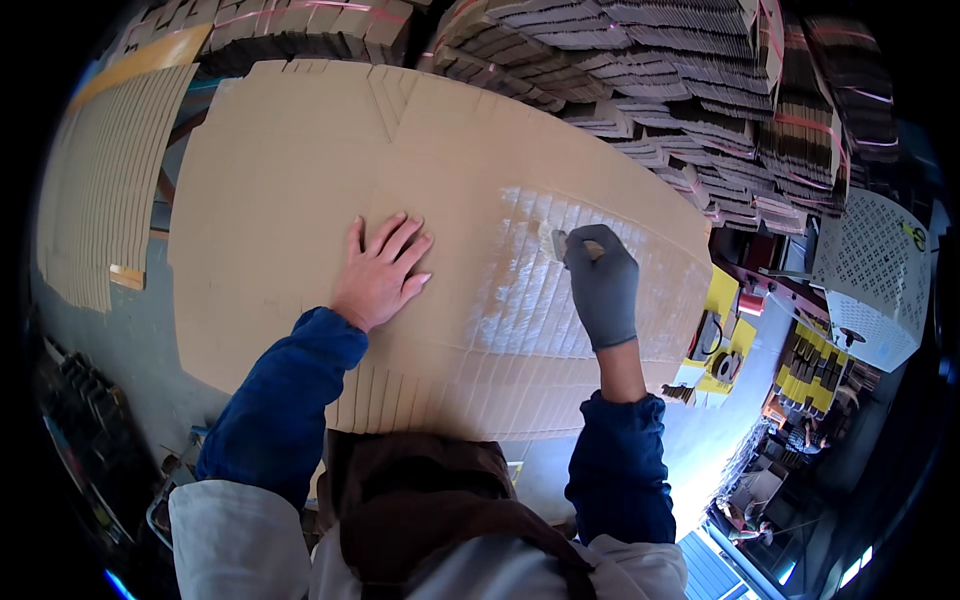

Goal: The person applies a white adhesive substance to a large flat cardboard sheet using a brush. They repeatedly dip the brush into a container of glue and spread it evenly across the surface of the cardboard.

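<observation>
1. Tan in colour, scored with parallel lines on its right half and near edge: a wide cardboard sheet, lying flat.
2. Just left of the sheet's middle, rests a bare left hand palm down on it, fingers spread.
3. Above the sheet's right half, pinches a small brush-like tool in the grey-gloved right hand; handle mostly hidden.
4. Below the tool, across the sheet's scored lines: a streaky white smear.
5. Beyond the sheet's far right edge: cardboard stacks with pink ties.
</observation>
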Demonstrator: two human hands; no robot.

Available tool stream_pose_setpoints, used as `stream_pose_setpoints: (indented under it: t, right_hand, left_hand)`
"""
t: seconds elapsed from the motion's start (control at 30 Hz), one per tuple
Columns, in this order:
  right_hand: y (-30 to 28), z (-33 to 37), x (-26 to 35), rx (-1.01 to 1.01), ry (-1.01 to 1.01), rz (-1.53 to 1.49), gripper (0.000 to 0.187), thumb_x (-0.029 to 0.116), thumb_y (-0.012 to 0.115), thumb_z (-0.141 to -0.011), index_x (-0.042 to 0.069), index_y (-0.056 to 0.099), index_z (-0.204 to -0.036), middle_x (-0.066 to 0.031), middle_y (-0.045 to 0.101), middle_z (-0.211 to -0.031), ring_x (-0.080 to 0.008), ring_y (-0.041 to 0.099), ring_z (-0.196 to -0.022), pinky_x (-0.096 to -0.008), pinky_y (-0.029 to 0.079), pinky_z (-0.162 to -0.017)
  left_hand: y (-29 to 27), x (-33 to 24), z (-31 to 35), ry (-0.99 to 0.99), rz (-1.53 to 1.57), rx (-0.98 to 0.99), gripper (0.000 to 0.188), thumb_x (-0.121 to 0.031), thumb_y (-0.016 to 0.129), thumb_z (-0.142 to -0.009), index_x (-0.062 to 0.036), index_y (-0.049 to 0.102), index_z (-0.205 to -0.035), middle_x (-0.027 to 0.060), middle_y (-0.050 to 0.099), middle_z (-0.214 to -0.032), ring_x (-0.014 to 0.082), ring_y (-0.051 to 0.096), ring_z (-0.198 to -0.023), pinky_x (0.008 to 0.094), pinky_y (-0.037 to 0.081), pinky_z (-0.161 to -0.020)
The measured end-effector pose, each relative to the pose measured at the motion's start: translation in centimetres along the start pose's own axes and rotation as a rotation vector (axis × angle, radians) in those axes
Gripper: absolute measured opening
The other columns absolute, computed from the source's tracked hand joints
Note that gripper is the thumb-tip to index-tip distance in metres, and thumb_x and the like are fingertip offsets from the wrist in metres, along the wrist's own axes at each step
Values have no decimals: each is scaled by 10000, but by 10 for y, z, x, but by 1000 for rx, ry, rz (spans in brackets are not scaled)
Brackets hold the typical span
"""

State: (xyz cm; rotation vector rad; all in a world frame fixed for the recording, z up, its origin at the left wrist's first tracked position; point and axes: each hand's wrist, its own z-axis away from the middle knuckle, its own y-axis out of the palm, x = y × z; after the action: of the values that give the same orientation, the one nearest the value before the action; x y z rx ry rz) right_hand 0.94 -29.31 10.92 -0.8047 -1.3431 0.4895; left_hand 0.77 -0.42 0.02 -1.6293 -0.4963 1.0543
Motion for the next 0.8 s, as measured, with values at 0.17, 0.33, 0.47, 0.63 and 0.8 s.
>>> stream_pose_setpoints:
  t: [0.17, 0.33, 0.47, 0.63, 0.8]
  right_hand:
    - [16, -2, 25, -120, 180, -463, 124, 106, 616, -908, -12, 656, -913, -98, 684, -743, -152, 683, -685, -285, 537, -645]
    - [43, -3, 24, -204, 151, -503, 121, 98, 611, -907, -15, 653, -923, -105, 693, -750, -160, 690, -680, -281, 542, -645]
    - [38, -4, 9, -189, 213, -429, 110, 101, 608, -902, -2, 644, -896, -109, 687, -757, -156, 682, -686, -290, 541, -649]
    - [42, -11, 28, -198, 63, -308, 121, 126, 607, -903, 13, 642, -876, -117, 682, -750, -167, 673, -674, -307, 533, -639]
    - [39, -13, 15, -185, 119, -399, 99, 117, 608, -897, 24, 639, -878, -123, 688, -771, -184, 673, -670, -313, 535, -639]
  left_hand:
    - [0, 0, 0, -6, -9, 0, 516, -373, 634, -890, -176, 529, -1355, 40, 436, -1468, 253, 345, -1400, 657, 222, -1113]
    - [0, 0, 1, -11, -14, -2, 496, -399, 617, -911, -197, 533, -1356, 10, 434, -1473, 222, 336, -1403, 662, 231, -1110]
    - [0, 0, 2, -20, -11, -9, 497, -394, 622, -907, -197, 534, -1356, 11, 437, -1472, 222, 335, -1405, 660, 233, -1109]
    - [1, -1, 1, -12, -10, -23, 492, -390, 627, -903, -195, 542, -1347, 12, 444, -1464, 222, 342, -1401, 659, 239, -1106]
    - [-2, -1, 1, -17, -9, -16, 491, -391, 633, -898, -194, 547, -1340, 12, 448, -1459, 222, 345, -1398, 661, 242, -1105]
